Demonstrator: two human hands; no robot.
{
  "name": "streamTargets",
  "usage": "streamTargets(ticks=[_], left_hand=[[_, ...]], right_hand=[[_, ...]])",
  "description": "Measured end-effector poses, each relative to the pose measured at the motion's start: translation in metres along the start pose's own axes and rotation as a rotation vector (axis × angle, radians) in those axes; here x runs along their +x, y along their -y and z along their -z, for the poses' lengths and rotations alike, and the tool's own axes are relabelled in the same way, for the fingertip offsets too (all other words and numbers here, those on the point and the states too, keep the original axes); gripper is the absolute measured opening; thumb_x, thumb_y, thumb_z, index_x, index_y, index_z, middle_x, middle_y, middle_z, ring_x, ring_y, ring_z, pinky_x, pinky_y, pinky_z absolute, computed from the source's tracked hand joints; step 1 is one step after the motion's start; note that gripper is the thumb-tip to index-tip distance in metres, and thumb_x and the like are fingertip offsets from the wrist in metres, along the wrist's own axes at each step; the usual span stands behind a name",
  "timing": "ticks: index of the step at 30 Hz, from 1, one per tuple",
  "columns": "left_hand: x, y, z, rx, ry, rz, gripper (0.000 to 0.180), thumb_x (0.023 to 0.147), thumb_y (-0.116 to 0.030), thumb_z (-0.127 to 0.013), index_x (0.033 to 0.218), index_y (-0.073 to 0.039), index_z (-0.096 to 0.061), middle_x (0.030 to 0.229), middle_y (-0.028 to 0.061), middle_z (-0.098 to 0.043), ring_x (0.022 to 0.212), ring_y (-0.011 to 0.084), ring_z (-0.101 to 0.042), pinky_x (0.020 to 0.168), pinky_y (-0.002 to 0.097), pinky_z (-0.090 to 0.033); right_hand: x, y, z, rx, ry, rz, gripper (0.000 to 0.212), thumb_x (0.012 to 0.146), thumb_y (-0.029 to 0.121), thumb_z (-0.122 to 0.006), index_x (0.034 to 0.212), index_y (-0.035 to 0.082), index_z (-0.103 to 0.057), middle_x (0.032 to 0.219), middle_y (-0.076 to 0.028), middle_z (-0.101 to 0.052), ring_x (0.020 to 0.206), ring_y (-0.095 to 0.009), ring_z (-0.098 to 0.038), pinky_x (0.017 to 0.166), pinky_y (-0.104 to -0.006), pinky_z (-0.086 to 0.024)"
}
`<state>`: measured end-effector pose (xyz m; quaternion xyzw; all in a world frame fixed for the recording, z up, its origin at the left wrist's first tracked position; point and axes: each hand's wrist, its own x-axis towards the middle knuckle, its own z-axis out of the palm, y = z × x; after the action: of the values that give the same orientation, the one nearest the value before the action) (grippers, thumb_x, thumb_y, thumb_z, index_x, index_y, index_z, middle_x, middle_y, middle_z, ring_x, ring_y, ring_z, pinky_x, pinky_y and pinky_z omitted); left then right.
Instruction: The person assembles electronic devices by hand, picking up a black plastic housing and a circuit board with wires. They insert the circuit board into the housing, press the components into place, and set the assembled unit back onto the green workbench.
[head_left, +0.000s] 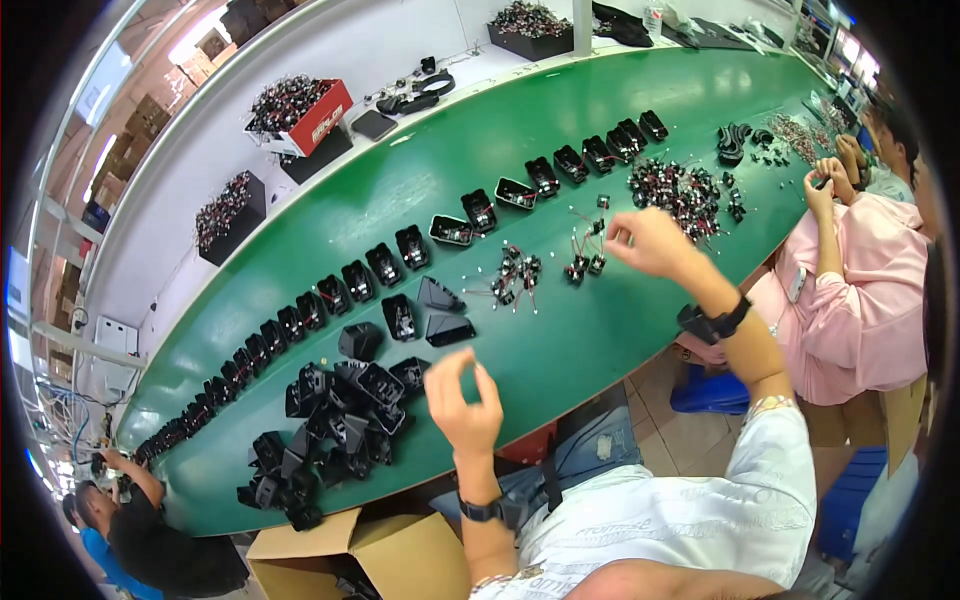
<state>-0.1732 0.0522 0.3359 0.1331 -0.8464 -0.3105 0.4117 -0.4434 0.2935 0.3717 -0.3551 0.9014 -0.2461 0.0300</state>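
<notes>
My left hand [466, 408] hovers above the table's near edge, right of a heap of black plastic housings [345, 425]. Its fingers are curved with the thumb apart, and nothing shows between them. Farther right, my right hand [655, 243] has its fingers curled and the fingertips drawn together beside small wired parts [597, 228]; whether they grip one is too small to tell. Several wired parts [518, 275] lie in a small cluster between my hands. An upright black housing [399, 317] stands beyond my left hand, next to angular black pieces [450, 329].
A long curved row of black housings [357, 281] crosses the green table [560, 350]. A larger pile of wired parts [680, 195] lies beyond my right hand. Filled bins [235, 215] stand along the back. A cardboard box [410, 555] is below the near edge. Co-workers sit at both ends.
</notes>
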Motion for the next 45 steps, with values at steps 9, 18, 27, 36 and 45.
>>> streamTargets(ticks=[9, 18, 27, 36, 45], left_hand=[[0.010, 0.032, -0.029, 0.291, 0.264, 0.040, 0.045, 0.076, -0.014, -0.082, 0.117, -0.005, -0.064, 0.132, 0.0169, -0.052, 0.131, 0.0394, -0.048, 0.107, 0.0511, -0.042], [-0.032, 0.026, -0.004, 0.182, 0.173, 0.016, 0.041, 0.075, -0.006, -0.078, 0.114, -0.009, -0.066, 0.143, 0.0158, -0.051, 0.138, 0.0410, -0.043, 0.112, 0.0566, -0.032], [-0.038, 0.030, 0.005, 0.175, 0.362, -0.020, 0.060, 0.078, -0.006, -0.078, 0.135, -0.009, -0.058, 0.148, 0.0181, -0.047, 0.138, 0.0408, -0.044, 0.112, 0.0512, -0.039], [-0.050, 0.010, 0.030, 0.108, 0.491, 0.050, 0.087, 0.079, -0.007, -0.078, 0.156, -0.010, -0.038, 0.158, 0.0221, -0.034, 0.134, 0.0437, -0.045, 0.108, 0.0525, -0.040], [-0.031, -0.004, 0.054, 0.369, 0.627, 0.036, 0.107, 0.068, -0.020, -0.092, 0.159, -0.014, -0.036, 0.166, 0.0185, -0.028, 0.150, 0.0418, -0.029, 0.123, 0.0553, -0.024]], right_hand=[[-0.038, 0.009, -0.069, 0.411, -0.193, -0.145, 0.021, 0.087, 0.009, -0.078, 0.105, 0.000, -0.070, 0.083, -0.003, -0.069, 0.065, -0.008, -0.060, 0.061, -0.0270, -0.050], [-0.075, 0.053, -0.088, 0.656, -0.393, -0.118, 0.025, 0.092, 0.006, -0.073, 0.116, 0.000, -0.069, 0.091, -0.004, -0.071, 0.080, -0.010, -0.067, 0.069, -0.0263, -0.057], [-0.093, 0.092, -0.105, 0.428, -0.305, 0.108, 0.018, 0.089, -0.004, -0.070, 0.106, -0.001, -0.075, 0.103, -0.011, -0.071, 0.081, -0.019, -0.071, 0.072, -0.0293, -0.058], [-0.097, 0.093, -0.106, 0.397, -0.200, 0.093, 0.010, 0.087, 0.000, -0.075, 0.095, -0.002, -0.070, 0.095, -0.011, -0.069, 0.078, -0.021, -0.070, 0.072, -0.0308, -0.058], [-0.103, 0.103, -0.118, 0.390, -0.244, 0.091, 0.008, 0.087, 0.002, -0.076, 0.092, -0.003, -0.070, 0.092, -0.010, -0.070, 0.075, -0.020, -0.068, 0.070, -0.0315, -0.055]])
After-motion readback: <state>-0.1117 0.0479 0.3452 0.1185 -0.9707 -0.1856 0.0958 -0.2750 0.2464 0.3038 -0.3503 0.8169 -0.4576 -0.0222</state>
